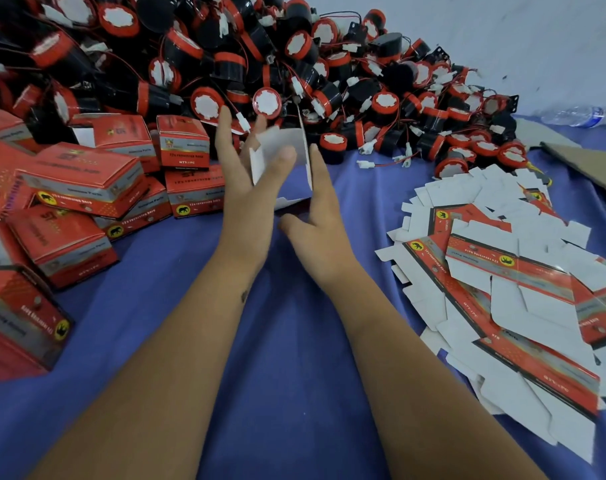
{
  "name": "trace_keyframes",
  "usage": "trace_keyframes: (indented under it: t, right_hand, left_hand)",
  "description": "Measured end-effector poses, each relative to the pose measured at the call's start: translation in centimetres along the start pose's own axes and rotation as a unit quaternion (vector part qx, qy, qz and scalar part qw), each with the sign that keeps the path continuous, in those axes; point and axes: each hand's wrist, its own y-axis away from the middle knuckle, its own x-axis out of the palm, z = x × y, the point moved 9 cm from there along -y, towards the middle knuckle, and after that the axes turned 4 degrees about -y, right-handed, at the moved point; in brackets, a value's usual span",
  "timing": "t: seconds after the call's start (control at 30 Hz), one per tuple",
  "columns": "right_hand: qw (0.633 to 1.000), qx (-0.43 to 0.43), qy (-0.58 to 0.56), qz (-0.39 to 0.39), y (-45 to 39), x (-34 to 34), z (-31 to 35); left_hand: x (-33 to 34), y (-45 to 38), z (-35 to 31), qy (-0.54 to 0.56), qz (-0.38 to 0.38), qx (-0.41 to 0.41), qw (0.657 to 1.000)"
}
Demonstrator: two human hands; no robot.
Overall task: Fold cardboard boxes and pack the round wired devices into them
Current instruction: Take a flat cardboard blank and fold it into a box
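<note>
Both hands meet at centre frame around a partly erected carton [287,157], white inner faces toward the camera, open and unfilled. Left hand [246,188]: fingers straight and spread, pressed flat against the carton's left wall and side flap. Right hand [320,223]: fingers extended along the carton's right wall, thumb under its lower edge. Neither hand curls around the carton; it is held pressed between the two. Image blurred at the fingertips.

Surface under the forearms: blue cloth [277,341].

Just beyond the carton: large heap of round wired devices [225,64], black bodies with red bands and white faces, red and black leads ending in white connectors, filling the top of the view. A few loose connectors lie on the cloth at the heap's near edge.

Left of the hands: pile of closed red boxes [86,188] with yellow elephant emblems, stacked at mixed angles.

Right of the hands: fanned stack of flat unfolded box blanks [502,289], mostly white side up.

Far right: brown cardboard sheet [592,168]; behind it a clear plastic water bottle [578,115] lying on its side.
</note>
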Motion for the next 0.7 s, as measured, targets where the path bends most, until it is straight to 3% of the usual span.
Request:
trace_keyframes:
  t: [0.17,0.33,0.7]
  right_hand:
    - [0.996,0.032,-0.043,-0.068,-0.4,-1.9,-1.4]
    - [0.997,-0.028,-0.007,-0.071,-0.7,-1.5,-0.1]
    - [1.0,-0.004,-0.027,-0.008,-0.6,-0.8,-1.1]
  left_hand:
    - [1.2,0.0,0.2,-0.021,0.05,-0.002,0.999]
    - [2.3,0.0,0.5,-0.09,0.105,0.033,0.99]
    - [0.3,0.3,-1.3,-0.132,0.0,0.082,0.988]
